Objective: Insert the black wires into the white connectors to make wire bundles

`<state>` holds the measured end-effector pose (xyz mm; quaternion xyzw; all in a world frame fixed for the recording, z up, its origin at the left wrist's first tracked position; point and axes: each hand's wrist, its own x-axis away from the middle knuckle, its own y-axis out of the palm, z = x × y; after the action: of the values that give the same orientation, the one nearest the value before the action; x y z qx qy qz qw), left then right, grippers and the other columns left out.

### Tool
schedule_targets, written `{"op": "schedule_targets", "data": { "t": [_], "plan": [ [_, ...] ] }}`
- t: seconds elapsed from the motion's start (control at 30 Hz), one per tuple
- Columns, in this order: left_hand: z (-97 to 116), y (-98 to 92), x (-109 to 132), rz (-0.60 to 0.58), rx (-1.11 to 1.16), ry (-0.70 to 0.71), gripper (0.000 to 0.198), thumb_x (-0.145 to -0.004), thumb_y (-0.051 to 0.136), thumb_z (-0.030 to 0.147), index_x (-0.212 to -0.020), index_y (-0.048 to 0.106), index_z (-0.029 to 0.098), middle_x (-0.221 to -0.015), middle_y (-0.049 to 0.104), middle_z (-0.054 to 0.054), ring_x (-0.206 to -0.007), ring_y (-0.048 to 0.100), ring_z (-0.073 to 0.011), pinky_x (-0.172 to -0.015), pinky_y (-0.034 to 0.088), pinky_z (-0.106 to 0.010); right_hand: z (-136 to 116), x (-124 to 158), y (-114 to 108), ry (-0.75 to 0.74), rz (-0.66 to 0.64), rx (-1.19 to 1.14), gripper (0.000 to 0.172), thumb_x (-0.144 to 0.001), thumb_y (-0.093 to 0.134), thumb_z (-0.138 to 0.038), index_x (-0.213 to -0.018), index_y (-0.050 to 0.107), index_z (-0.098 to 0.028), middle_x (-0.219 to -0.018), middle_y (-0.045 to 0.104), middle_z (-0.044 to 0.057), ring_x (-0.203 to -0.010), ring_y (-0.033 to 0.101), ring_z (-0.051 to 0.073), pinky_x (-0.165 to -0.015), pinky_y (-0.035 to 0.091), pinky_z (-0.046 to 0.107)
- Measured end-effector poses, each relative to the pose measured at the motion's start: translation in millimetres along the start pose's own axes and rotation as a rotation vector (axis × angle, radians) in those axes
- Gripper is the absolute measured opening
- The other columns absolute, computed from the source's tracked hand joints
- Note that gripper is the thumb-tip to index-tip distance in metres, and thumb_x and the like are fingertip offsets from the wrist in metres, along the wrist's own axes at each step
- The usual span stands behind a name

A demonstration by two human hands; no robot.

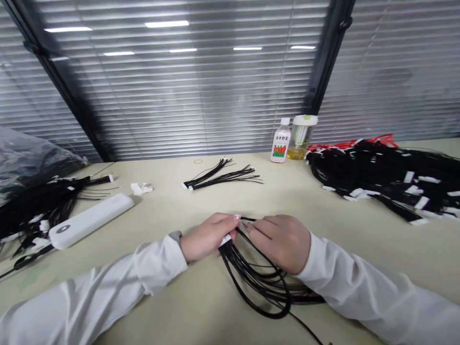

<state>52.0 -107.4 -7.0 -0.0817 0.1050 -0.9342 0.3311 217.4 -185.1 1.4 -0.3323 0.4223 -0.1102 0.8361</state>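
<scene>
My left hand (212, 235) is closed on the end of a looped bundle of black cables, where a white connector (225, 240) shows just below the thumb. The cable bundle (251, 278) hangs in loops from there across the table, under my right wrist. My right hand (280, 242) is closed too, its fingers pinching a black wire (247, 219) that runs over to the left thumb. Both hands are close together above the table, and the curled fingers hide part of the wire.
Short black wire bundles (223, 177) lie behind my hands. A white oblong device (91, 220) and black cables (61, 196) are on the left. A labelled bottle (281, 141) and a lidded cup (302, 138) stand at the back, beside a big cable pile (377, 167) on the right.
</scene>
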Motion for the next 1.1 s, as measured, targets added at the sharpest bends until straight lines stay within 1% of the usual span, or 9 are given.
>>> {"op": "schedule_targets", "data": {
  "t": [0.1, 0.23, 0.4, 0.63, 0.83, 0.9, 0.97, 1.1],
  "plan": [
    [1.4, 0.6, 0.3, 0.001, -0.001, 0.000, 0.047, -0.080, 0.037, 0.052, -0.056, 0.047, 0.013, -0.049, 0.040, 0.002, -0.047, 0.036, -0.0066, -0.047, 0.028, -0.020, 1.3, -0.4, -1.1, -0.030, -0.017, 0.007, 0.023, -0.083, 0.040, -0.012, -0.070, 0.059, -0.014, -0.056, 0.056, 0.000, -0.048, 0.048, 0.012, -0.044, 0.025, 0.027],
    [4.9, 1.1, 1.5, -0.013, 0.012, -0.011, 0.047, -0.080, 0.036, 0.052, -0.055, 0.046, 0.013, -0.048, 0.039, 0.003, -0.043, 0.034, -0.0054, -0.044, 0.026, -0.020, 2.7, -1.0, -2.0, -0.016, -0.031, 0.026, 0.021, -0.082, 0.042, -0.013, -0.070, 0.059, -0.014, -0.056, 0.056, 0.000, -0.048, 0.048, 0.012, -0.043, 0.026, 0.027],
    [5.2, 1.0, 1.2, -0.039, 0.080, -0.044, 0.047, -0.079, 0.038, 0.053, -0.055, 0.045, 0.013, -0.044, 0.036, 0.004, -0.038, 0.032, -0.0048, -0.038, 0.023, -0.020, 2.6, -1.2, -1.4, -0.017, -0.042, 0.020, 0.020, -0.083, 0.040, -0.012, -0.076, 0.059, -0.013, -0.059, 0.057, 0.001, -0.049, 0.049, 0.012, -0.043, 0.026, 0.028],
    [4.4, 1.2, 0.2, -0.045, 0.108, -0.050, 0.047, -0.077, 0.040, 0.054, -0.055, 0.045, 0.013, -0.043, 0.035, 0.004, -0.037, 0.031, -0.0044, -0.036, 0.021, -0.019, 1.3, -0.8, -0.4, -0.018, 0.001, 0.019, 0.020, -0.083, 0.039, -0.012, -0.078, 0.059, -0.012, -0.057, 0.056, 0.001, -0.049, 0.047, 0.012, -0.044, 0.026, 0.027],
    [9.5, 0.7, 1.3, -0.062, 0.092, -0.064, 0.045, -0.077, 0.042, 0.053, -0.055, 0.045, 0.014, -0.043, 0.036, 0.004, -0.035, 0.030, -0.0040, -0.035, 0.019, -0.019, 0.9, -1.9, -0.2, -0.013, -0.020, 0.006, 0.020, -0.082, 0.041, -0.013, -0.078, 0.060, -0.013, -0.059, 0.057, 0.001, -0.050, 0.048, 0.013, -0.044, 0.027, 0.028],
    [9.6, 1.2, 1.4, -0.064, 0.086, -0.066, 0.045, -0.078, 0.040, 0.052, -0.054, 0.044, 0.014, -0.043, 0.035, 0.004, -0.035, 0.030, -0.0041, -0.035, 0.020, -0.019, 1.8, -2.1, 0.5, 0.002, -0.019, -0.001, 0.020, -0.083, 0.041, -0.013, -0.079, 0.061, -0.013, -0.060, 0.058, 0.002, -0.051, 0.049, 0.013, -0.045, 0.028, 0.028],
    [9.2, 2.4, 1.5, -0.044, 0.061, -0.049, 0.045, -0.079, 0.038, 0.052, -0.055, 0.044, 0.014, -0.044, 0.035, 0.004, -0.037, 0.031, -0.0043, -0.036, 0.022, -0.018, 3.3, -2.1, 1.8, 0.038, -0.049, -0.041, 0.021, -0.084, 0.040, -0.015, -0.080, 0.061, -0.014, -0.062, 0.058, 0.002, -0.053, 0.051, 0.013, -0.047, 0.030, 0.027],
    [8.7, 6.4, 1.8, 0.070, 0.022, -0.034, 0.045, -0.079, 0.039, 0.052, -0.057, 0.046, 0.013, -0.046, 0.037, 0.004, -0.041, 0.033, -0.0050, -0.040, 0.026, -0.018, 6.4, -2.1, 3.2, 0.215, -0.150, -0.142, 0.020, -0.085, 0.042, -0.021, -0.078, 0.060, -0.016, -0.064, 0.058, 0.002, -0.059, 0.053, 0.012, -0.054, 0.034, 0.024]
  ]
}}
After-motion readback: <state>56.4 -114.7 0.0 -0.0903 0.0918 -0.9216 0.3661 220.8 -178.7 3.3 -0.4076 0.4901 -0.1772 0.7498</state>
